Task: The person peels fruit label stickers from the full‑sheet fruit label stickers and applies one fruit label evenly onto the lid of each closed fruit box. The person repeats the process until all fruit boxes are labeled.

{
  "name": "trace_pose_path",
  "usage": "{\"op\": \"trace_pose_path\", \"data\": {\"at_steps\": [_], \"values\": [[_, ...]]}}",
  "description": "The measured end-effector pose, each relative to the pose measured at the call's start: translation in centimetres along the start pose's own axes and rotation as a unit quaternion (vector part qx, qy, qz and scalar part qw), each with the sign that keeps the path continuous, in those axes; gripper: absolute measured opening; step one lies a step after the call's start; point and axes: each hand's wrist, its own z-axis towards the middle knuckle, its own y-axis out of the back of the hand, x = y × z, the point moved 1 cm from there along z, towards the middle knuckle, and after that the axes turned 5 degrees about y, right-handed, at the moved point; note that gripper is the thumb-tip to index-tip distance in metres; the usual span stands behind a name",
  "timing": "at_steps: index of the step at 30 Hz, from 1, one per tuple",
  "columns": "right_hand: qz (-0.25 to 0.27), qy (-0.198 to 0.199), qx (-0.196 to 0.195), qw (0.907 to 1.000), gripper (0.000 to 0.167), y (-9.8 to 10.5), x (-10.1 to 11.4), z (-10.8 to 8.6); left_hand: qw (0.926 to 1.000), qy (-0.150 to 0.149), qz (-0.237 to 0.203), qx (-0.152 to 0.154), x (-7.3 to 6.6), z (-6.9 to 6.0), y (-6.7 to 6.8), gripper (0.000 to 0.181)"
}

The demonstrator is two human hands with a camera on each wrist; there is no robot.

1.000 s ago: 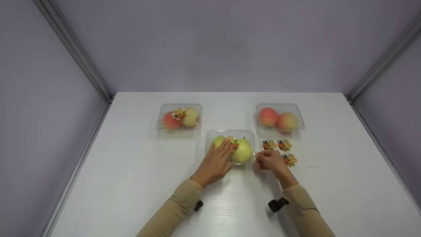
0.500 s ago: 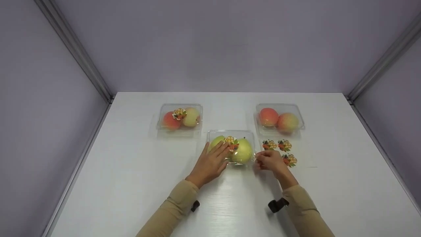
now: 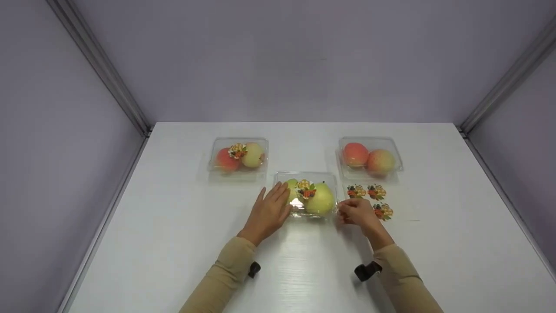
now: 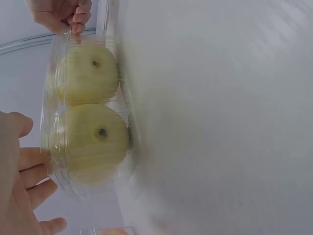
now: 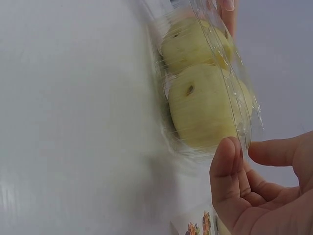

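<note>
Only head cam shows mid box's (image 3: 315,175) sticker (image 3: 306,190); wrist cams, pears' (image 4: 90,152) dark spots.

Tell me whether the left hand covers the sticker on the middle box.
No, the sticker shows uncovered, to the right of the left hand.

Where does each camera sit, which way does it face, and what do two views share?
Head: on the person's head, facing forward and down at the white table; left hand, right hand, beige sleeves show.
Left wrist: on that wrist, facing the clear rectangular plastic box of two yellow-green pears; left hand near, right hand beyond.
Right wrist: on that wrist, facing the same box; right hand near, left hand partly visible beyond.
Both wrist views share the box, pears and both hands.
</note>
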Motion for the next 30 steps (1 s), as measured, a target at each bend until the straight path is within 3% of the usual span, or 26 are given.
{"op": "trace_pose_path", "data": {"at_steps": [3,7,11,15,18,23,30], "values": [[-0.003,0.000,-0.001,1.0000,0.026,0.1,0.0,0.0,0.9996,-0.007,-0.009,-0.026,0.1,0.1,0.1,0.044],[-0.004,-0.003,-0.005,1.0000,0.026,0.2,-0.1,0.0,0.9946,-0.033,-0.029,-0.094,0.0,0.1,0.0,0.035],[-0.008,-0.002,-0.007,0.9999,0.027,0.2,-0.1,0.0,0.9799,-0.065,-0.042,-0.184,0.2,0.3,-0.4,0.024],[-0.013,0.001,-0.010,0.9999,0.028,0.2,-0.2,-0.1,0.9681,-0.056,-0.065,-0.235,0.4,0.5,-0.5,0.014],[-0.015,0.005,-0.007,0.9999,0.029,0.2,-0.2,-0.2,0.9682,-0.019,-0.091,-0.232,0.6,0.4,-0.5,0.012],[-0.017,0.006,-0.002,0.9998,0.027,0.3,-0.3,-0.4,0.9712,0.055,-0.134,-0.189,0.9,-0.2,-0.4,0.014],[-0.001,0.016,0.031,0.9994,0.033,0.4,-0.4,-0.9,0.9643,0.120,-0.169,-0.165,1.2,-1.0,-0.8,0.014]]}}
